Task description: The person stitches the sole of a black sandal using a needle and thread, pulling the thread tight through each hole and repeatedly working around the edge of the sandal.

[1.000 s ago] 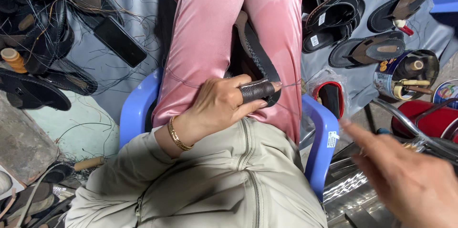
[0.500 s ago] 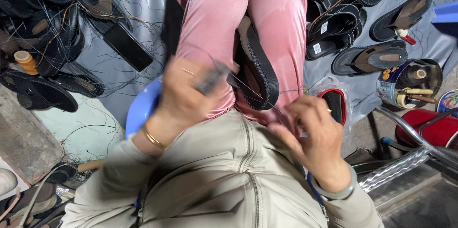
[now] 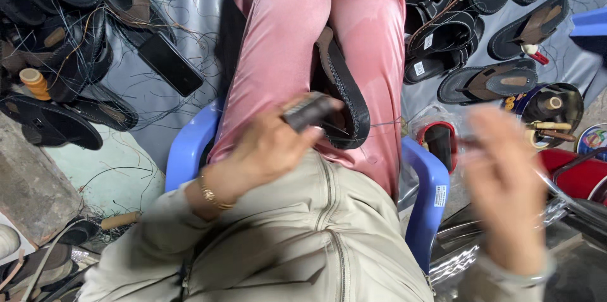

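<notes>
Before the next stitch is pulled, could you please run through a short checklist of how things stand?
1. Left hand grips the dark thread spool: ok.
2. Black sandal sole wedged between the pink-trousered knees: ok.
3. Thread runs taut from the sole toward the right: ok, though faint.
4. Right hand holding the thread end or a needle: cannot tell, too blurred.
5. Right hand steady: not ok, it is motion-blurred.

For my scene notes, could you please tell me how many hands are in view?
2. The left hand is over the lap, holding a small dark block beside the black sandal sole. The blurred right hand is raised at the right. None looks hidden.
</notes>
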